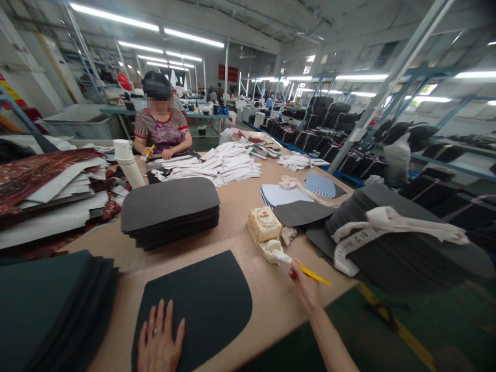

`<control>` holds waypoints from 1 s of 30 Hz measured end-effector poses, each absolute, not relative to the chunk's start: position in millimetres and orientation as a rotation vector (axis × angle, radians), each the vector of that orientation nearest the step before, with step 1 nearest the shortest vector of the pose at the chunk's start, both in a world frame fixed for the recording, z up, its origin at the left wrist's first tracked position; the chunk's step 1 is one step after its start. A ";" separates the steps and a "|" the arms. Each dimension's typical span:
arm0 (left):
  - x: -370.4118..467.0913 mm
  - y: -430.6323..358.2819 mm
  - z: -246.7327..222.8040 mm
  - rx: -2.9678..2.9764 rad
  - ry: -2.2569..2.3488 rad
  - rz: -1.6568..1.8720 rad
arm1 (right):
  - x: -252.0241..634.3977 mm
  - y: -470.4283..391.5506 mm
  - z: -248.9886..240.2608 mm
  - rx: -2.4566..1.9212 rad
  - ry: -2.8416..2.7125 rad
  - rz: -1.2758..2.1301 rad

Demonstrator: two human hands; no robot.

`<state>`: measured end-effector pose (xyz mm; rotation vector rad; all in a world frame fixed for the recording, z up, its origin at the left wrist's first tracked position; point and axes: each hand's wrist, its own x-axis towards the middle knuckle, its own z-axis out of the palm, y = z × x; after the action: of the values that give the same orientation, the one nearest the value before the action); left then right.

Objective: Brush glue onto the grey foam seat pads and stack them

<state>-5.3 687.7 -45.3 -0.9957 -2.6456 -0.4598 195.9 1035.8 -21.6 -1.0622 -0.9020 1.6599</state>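
My left hand [160, 336] lies flat, fingers spread, on a dark green-black panel [205, 305] with rounded corners. My right hand [305, 283] is closed round the yellow handle of a brush [314, 276]. The brush's whitish head is at a small open glue container [274, 248], crusted with pale residue; whether the bristles touch what is inside I cannot tell. Behind that opening rises the container's blocky cream part [265, 223]. Beyond the panel stands a stack of similar dark grey panels [170, 206].
A dark panel stack [50, 305] fills the near left. On the right, a large grey stack [391, 232] carries a white cloth strip [403, 219]. White strips [220, 163] lie heaped farther back, before a seated co-worker [163, 124]. Blue-striped pieces [284, 194] lie mid-table.
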 end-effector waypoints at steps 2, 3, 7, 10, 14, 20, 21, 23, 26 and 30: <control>-5.1 687.4 -43.3 -1.017 -2.655 -0.458 | 199.2 1032.7 -23.6 -1.085 -0.856 1.654; -4.9 687.3 -42.4 -1.021 -2.662 -0.455 | 201.7 1032.0 -23.3 -1.094 -0.815 1.644; -5.0 687.7 -41.4 -0.998 -2.675 -0.461 | 204.7 1032.2 -20.6 -1.090 -0.608 1.597; -5.4 687.9 -41.9 -1.002 -2.676 -0.478 | 193.1 1030.7 -24.9 -1.061 -0.507 1.620; -5.6 688.1 -41.9 -0.993 -2.687 -0.512 | 180.9 1025.0 -36.2 -1.063 -0.419 1.635; -5.3 689.2 -40.5 -0.976 -2.706 -0.539 | 200.9 1025.8 -33.9 -1.043 -0.351 1.665; -5.2 689.1 -40.1 -0.984 -2.707 -0.544 | 202.0 1027.8 -32.1 -1.031 -0.342 1.683; -5.0 688.7 -39.3 -0.989 -2.705 -0.553 | 198.8 1032.1 -30.0 -1.013 -0.327 1.712; -5.5 687.9 -38.7 -0.987 -2.700 -0.554 | 186.1 1035.9 -31.2 -1.005 -0.307 1.729; -6.4 686.6 -39.0 -1.001 -2.694 -0.537 | 176.4 1031.8 -33.9 -0.983 -0.333 1.744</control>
<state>-6.4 686.6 -39.0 -1.0013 -2.6940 -0.5370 176.4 1031.8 -33.9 -0.9828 -0.3328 1.7437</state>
